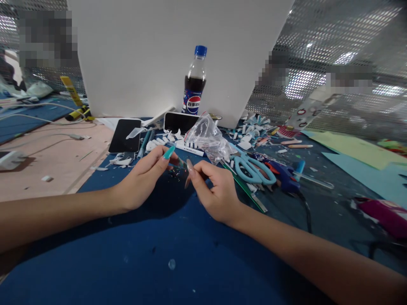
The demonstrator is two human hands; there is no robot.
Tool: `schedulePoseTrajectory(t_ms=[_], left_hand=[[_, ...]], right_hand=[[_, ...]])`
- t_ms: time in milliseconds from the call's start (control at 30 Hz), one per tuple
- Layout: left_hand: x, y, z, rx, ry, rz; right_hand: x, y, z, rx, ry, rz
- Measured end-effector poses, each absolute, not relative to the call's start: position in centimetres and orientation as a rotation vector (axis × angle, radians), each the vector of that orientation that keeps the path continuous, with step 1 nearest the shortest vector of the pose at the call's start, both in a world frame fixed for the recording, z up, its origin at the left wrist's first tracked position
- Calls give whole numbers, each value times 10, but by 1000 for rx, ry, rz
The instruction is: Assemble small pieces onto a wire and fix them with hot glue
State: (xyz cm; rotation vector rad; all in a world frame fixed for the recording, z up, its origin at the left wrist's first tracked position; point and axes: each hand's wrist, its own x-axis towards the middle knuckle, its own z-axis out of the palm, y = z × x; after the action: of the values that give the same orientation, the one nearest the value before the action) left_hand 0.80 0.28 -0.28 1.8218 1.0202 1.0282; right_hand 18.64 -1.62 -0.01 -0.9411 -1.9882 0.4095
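Note:
My left hand is closed, thumb against fingers, above the blue table cover. A long teal, nail-shaped tip shows at its thumb. Facing it, my right hand is pinched, with a long pale nail at the thumb. A small, thin, dark or see-through piece shows between the fingertips of both hands; it is too small and blurred to name. Beyond the hands lie a white marker and a crumpled clear plastic bag. Light-blue scissors and green tweezers lie right of my right hand.
A cola bottle stands before a white board. Two phones, one a dark phone, sit behind my left hand. White and blue scraps pile up behind the scissors. A dark-blue glue gun trails a black cord at right.

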Motion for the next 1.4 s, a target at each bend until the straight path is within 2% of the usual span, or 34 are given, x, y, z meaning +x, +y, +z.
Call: schedulePoseTrajectory(t_ms=[100,200,267,433,767,1100,1400], left_hand=[[4,0,6,2507,1274,988],[3,-1,10,3048,1376,588],[4,0,9,3169,1358,312],[4,5,4,3147,1245,78],[-1,12,8,3128,1093,36],[-5,13,14,3034,1253,-135],[-2,10,10,3232,996,-187]], right_hand=[[187,-17,0,-940,-1946,411],[186,-17,1,-946,-1915,425],[186,-17,1,-956,-1900,429],[185,-17,-1,-966,-1890,416],[185,-18,0,-966,-1886,433],[185,-18,1,-972,-1884,473],[185,-17,-1,-955,-1882,466]])
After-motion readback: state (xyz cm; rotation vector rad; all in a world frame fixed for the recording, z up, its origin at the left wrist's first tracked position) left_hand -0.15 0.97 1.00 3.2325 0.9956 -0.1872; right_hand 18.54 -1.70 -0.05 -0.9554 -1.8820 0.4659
